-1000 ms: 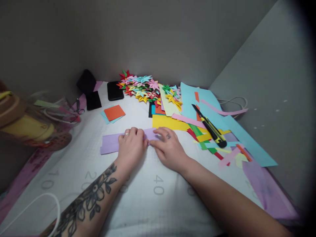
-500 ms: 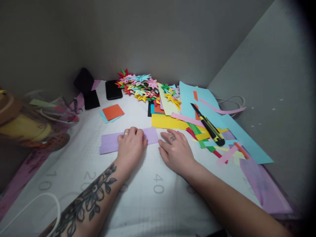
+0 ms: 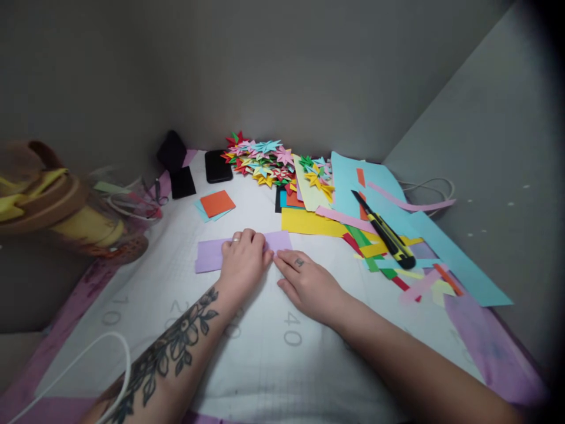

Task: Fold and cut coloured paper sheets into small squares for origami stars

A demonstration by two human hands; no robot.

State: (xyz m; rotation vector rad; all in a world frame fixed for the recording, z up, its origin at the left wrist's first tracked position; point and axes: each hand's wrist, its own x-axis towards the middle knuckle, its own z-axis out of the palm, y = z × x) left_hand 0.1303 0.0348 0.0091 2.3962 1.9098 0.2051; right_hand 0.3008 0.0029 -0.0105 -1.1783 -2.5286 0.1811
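Note:
A folded strip of purple paper lies flat on the white gridded mat. My left hand rests across its middle, fingers curled and pressing it down; what lies under the palm is hidden. At the paper's lower right edge, the fingertips of my right hand touch or nearly touch it beside my left thumb. The right fingers are stretched out and hold nothing. Just beyond the purple strip is a yellow paper strip. Orange paper squares lie over light blue ones behind the left hand.
Folded paper stars are heaped at the back beside a black phone. A utility knife lies on blue sheets and paper scraps at right. A lidded cup stands at left, near scissors and a white cable.
My right hand has moved left, bringing its fingertips to the paper's lower edge near my left thumb. My left hand still presses on the paper. The whole view has shifted slightly.

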